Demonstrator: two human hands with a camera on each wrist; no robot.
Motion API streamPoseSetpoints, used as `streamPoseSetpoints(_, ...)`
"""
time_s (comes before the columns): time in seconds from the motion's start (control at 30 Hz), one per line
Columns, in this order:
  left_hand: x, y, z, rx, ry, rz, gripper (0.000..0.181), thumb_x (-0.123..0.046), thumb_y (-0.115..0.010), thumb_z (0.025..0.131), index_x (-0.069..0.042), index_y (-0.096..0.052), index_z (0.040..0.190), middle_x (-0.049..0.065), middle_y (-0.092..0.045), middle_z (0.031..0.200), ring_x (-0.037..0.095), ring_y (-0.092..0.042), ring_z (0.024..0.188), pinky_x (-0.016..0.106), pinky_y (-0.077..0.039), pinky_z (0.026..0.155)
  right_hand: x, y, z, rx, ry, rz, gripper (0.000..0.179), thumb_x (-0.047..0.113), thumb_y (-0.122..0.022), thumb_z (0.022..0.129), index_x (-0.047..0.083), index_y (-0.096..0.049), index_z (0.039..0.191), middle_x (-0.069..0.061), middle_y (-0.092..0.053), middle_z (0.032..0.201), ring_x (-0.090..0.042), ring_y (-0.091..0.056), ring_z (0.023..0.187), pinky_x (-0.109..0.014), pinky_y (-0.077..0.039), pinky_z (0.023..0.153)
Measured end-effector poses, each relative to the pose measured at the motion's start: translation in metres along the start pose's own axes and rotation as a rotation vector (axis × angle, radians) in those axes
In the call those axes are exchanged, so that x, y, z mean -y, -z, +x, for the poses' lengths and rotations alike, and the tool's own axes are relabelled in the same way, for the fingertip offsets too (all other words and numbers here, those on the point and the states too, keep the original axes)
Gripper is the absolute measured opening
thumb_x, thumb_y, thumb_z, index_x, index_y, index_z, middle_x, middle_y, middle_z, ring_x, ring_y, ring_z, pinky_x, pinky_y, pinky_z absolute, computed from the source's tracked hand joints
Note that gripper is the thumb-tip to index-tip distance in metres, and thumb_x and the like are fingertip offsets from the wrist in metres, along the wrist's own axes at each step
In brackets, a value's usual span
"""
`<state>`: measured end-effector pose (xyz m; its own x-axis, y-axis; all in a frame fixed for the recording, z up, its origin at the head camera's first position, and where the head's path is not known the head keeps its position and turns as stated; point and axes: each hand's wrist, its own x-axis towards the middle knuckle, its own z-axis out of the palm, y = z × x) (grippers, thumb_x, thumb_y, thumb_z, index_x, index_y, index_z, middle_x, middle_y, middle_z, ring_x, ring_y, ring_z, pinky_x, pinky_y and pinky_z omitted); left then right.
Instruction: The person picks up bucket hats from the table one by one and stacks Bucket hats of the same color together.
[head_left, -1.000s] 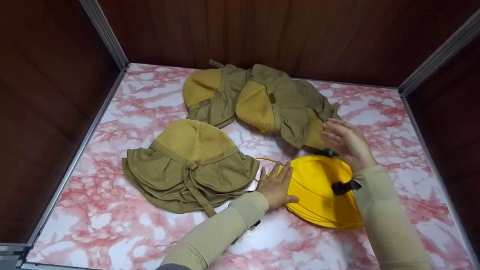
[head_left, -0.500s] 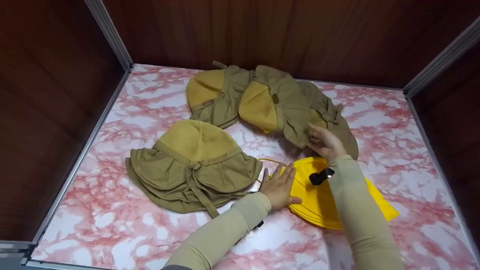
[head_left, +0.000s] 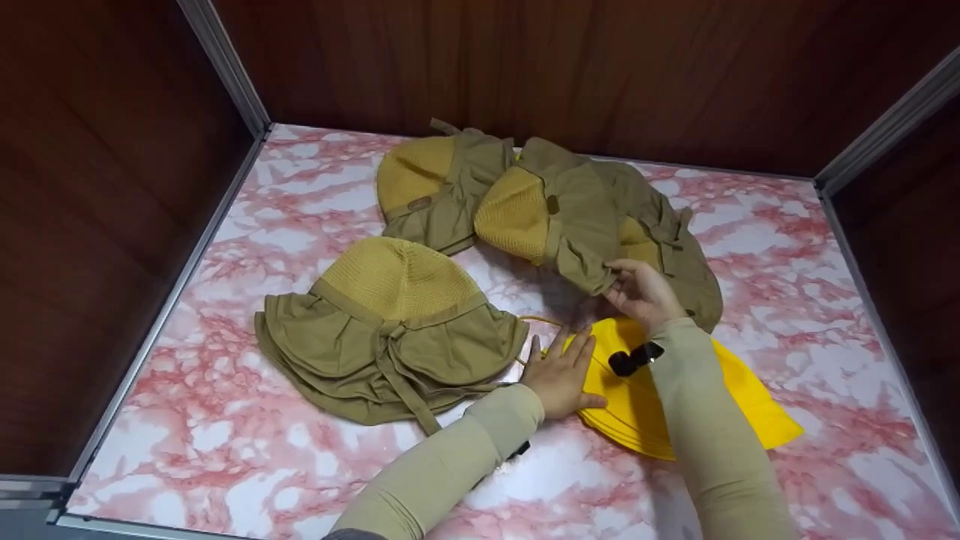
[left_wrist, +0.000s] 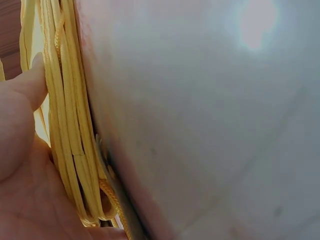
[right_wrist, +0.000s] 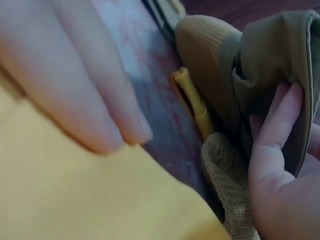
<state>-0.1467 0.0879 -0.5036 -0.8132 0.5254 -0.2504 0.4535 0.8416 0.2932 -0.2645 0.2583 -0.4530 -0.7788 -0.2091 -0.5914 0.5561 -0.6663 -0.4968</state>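
My left hand (head_left: 559, 379) lies with fingers spread on the left edge of a stack of yellow bucket hats (head_left: 754, 397). In the left wrist view the stacked yellow brims (left_wrist: 65, 120) show edge-on beside the palm. Reaching over the stack, my right hand (head_left: 645, 292) pinches the front brim edge of a khaki sun hat (head_left: 577, 206) with a mesh crown. The right wrist view shows the fingers inside that brim (right_wrist: 272, 50) and the thumb outside. The right forearm hides part of the yellow hats.
More khaki hats lie at the back, one to the left (head_left: 416, 180) and one to the right (head_left: 679, 262) of the held hat. Stacked khaki hats (head_left: 397, 300) with a hanging tie sit front left. Dark wooden panels (head_left: 525, 67) wall in the marbled table (head_left: 187, 405).
My right hand has moved left from beside the right-hand khaki hat and taken hold of the middle hat's brim, which has shifted slightly. The left hand has stayed on the yellow hats.
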Motion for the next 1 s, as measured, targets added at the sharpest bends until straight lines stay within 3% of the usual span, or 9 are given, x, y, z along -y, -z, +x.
streamPoseSetpoints(0.33,-0.001,0.000,-0.001,0.006,0.011,-0.010,0.096,-0.072,-0.047,0.090,-0.019,-0.009,0.160,-0.005,-0.002,0.168,0.023,-0.013,0.154,0.057,-0.013,0.123,-0.011,0.000,-0.020,0.052,-0.020,0.092,0.019,-0.011,-0.048,0.096,-0.011,-0.065,0.087,-0.015,-0.065,0.090,-0.025,-0.068,0.081,-0.034,-0.060,0.074)
streamPoseSetpoints(0.57,0.001,0.001,0.004,0.037,0.022,-0.096,0.088,-0.065,-0.050,0.094,-0.021,-0.011,0.160,-0.006,-0.007,0.168,0.023,-0.015,0.154,0.053,-0.013,0.124,-0.027,-0.006,-0.032,0.053,0.059,0.282,0.012,-0.018,-0.048,0.092,-0.009,-0.055,0.097,-0.013,-0.056,0.100,-0.028,-0.065,0.088,-0.037,-0.059,0.079)
streamPoseSetpoints(0.73,0.003,0.004,0.003,0.012,0.029,-0.232,0.075,-0.051,-0.052,0.099,-0.016,-0.024,0.158,0.000,-0.017,0.167,0.023,-0.020,0.152,0.047,-0.023,0.123,-0.042,-0.010,-0.037,0.082,0.090,0.370,0.018,-0.022,-0.048,0.091,-0.004,-0.048,0.096,-0.010,-0.051,0.101,-0.029,-0.064,0.091,-0.042,-0.059,0.082)
streamPoseSetpoints(0.87,0.006,0.007,0.002,-0.079,0.041,-0.386,0.062,-0.036,-0.054,0.100,-0.009,-0.035,0.153,0.007,-0.035,0.160,0.026,-0.035,0.146,0.047,-0.030,0.120,-0.051,-0.012,-0.040,0.099,0.121,0.405,0.024,-0.024,-0.044,0.091,0.000,-0.046,0.090,-0.010,-0.052,0.096,-0.029,-0.064,0.088,-0.045,-0.060,0.079)
streamPoseSetpoints(0.93,0.009,0.012,0.004,-0.162,0.066,-0.539,0.057,-0.026,-0.055,0.099,-0.005,-0.040,0.150,0.012,-0.045,0.153,0.028,-0.045,0.139,0.045,-0.036,0.117,-0.055,-0.013,-0.042,0.104,0.136,0.429,0.026,-0.024,-0.042,0.091,0.001,-0.046,0.085,-0.009,-0.051,0.092,-0.027,-0.063,0.085,-0.044,-0.060,0.077)
streamPoseSetpoints(1.0,0.014,0.019,0.007,-0.256,0.082,-0.762,0.052,-0.016,-0.057,0.095,-0.001,-0.047,0.144,0.017,-0.055,0.143,0.029,-0.055,0.129,0.041,-0.043,0.111,-0.059,-0.015,-0.042,0.108,0.160,0.440,0.026,-0.024,-0.040,0.092,-0.001,-0.048,0.082,-0.009,-0.052,0.090,-0.026,-0.062,0.083,-0.042,-0.060,0.076)
